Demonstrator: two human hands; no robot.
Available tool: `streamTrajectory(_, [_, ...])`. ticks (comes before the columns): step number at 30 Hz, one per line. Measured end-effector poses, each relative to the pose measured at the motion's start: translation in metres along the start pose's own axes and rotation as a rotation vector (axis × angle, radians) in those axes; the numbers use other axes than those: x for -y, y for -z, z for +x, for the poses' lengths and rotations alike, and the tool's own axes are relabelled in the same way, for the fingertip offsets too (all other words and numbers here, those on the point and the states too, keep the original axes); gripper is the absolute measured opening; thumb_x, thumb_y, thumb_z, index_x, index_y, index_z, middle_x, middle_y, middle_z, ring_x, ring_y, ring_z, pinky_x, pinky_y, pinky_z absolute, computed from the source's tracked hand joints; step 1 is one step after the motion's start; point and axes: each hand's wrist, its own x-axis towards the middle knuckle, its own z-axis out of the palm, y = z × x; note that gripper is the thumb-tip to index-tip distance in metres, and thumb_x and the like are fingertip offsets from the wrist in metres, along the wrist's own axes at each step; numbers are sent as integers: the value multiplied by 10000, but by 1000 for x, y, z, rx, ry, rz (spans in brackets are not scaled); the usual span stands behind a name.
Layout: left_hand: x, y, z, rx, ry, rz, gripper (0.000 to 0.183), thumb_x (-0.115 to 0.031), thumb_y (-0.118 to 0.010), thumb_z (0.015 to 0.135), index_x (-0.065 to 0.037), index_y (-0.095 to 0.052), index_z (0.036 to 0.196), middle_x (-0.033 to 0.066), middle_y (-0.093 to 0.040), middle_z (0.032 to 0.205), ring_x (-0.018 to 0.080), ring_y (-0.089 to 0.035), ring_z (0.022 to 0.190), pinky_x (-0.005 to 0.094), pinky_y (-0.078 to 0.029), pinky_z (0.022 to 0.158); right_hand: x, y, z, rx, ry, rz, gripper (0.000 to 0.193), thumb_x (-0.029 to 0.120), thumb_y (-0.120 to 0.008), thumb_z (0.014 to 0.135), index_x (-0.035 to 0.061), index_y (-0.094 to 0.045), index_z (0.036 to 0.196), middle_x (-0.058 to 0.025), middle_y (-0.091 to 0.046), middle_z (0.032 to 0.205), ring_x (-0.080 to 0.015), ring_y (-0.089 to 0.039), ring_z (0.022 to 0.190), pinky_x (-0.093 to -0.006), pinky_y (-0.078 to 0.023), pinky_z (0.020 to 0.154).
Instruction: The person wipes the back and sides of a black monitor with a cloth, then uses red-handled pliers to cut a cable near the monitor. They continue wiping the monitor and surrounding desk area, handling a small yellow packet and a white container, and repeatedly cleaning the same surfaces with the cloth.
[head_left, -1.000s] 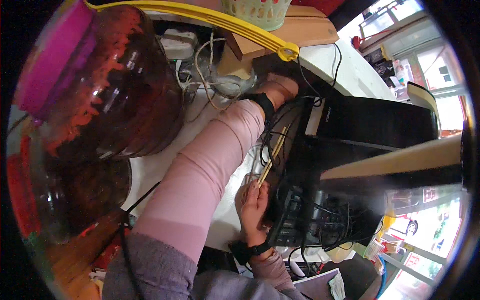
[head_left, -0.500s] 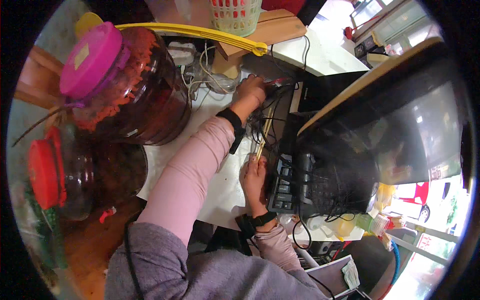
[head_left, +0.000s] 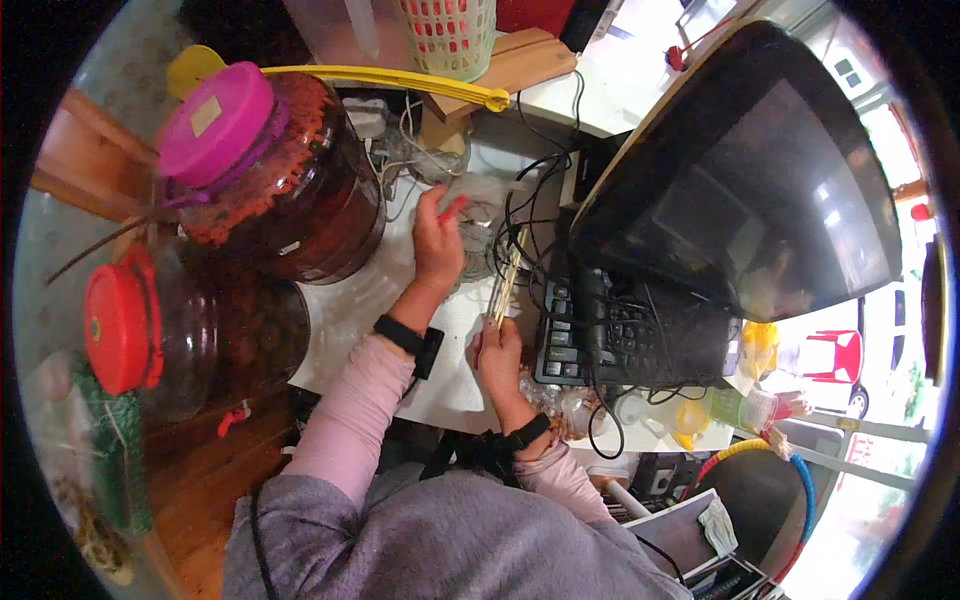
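My left hand (head_left: 438, 245) is raised over the white table, its fingers closed around a small red object (head_left: 452, 208) that I cannot make out. Beyond its fingertips lies a blurred clear plastic item (head_left: 482, 195). My right hand (head_left: 500, 355) rests near the keyboard's left end and grips a few thin pale sticks (head_left: 510, 275), which point away from me. Loose black cables (head_left: 540, 215) loop beside the sticks. The black keyboard (head_left: 562, 335) lies just right of my right hand, partly under cables.
At left stand a large jar with a pink lid (head_left: 215, 125) and another with a red lid (head_left: 118, 328). A dark monitor (head_left: 740, 180) leans over the right side. A yellow strip (head_left: 390, 76), wooden boards (head_left: 525, 62) and a pale basket (head_left: 450, 35) are at the back.
My left hand has drawn back toward me and left, away from the cables. My right hand keeps hold of the sticks. The whole view has shifted, and the monitor shows more of its screen.
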Motion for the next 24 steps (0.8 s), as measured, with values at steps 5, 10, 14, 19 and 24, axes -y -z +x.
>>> streamTrajectory(5, [-26,43,-31,-203,159,-263,268,-129,-472,934,28,-482,1151,183,-544,1065,293,-534,954,361,-427,854,-13,13,2,-41,154,-280,193,204,-429,956,18,-477,936,-83,-542,687,-224,-558,617,-353,-435,548])
streamTrajectory(10, [-26,113,-53,5,-188,405,282,-46,-540,812,-8,-515,1090,193,-530,1039,353,-526,949,436,-422,832,-19,19,-8,-189,351,-853,288,264,-435,923,5,-508,1026,-229,-619,897,-440,-589,829,-479,-460,719])
streamTrajectory(14, [4,143,-60,391,-142,980,391,-66,-608,695,-35,-553,1080,185,-517,1083,371,-492,998,475,-397,802,-5,20,-17,-9,107,-823,325,276,-457,896,-1,-514,1057,-267,-624,927,-481,-582,848,-517,-463,761])
streamTrajectory(19, [23,139,-65,422,-64,1097,393,-92,-617,720,-50,-561,1107,161,-484,1183,354,-451,1083,512,-371,839,16,13,-32,-11,215,-1083,281,253,-476,879,-10,-509,969,-287,-620,820,-480,-596,769,-537,-477,694])
streamTrajectory(24, [5,139,-61,455,-36,1064,381,-119,-600,769,-59,-555,1142,161,-449,1261,343,-419,1158,581,-296,936,24,14,-45,21,378,-1301,257,251,-467,883,3,-506,937,-248,-622,676,-419,-621,606,-531,-493,563])
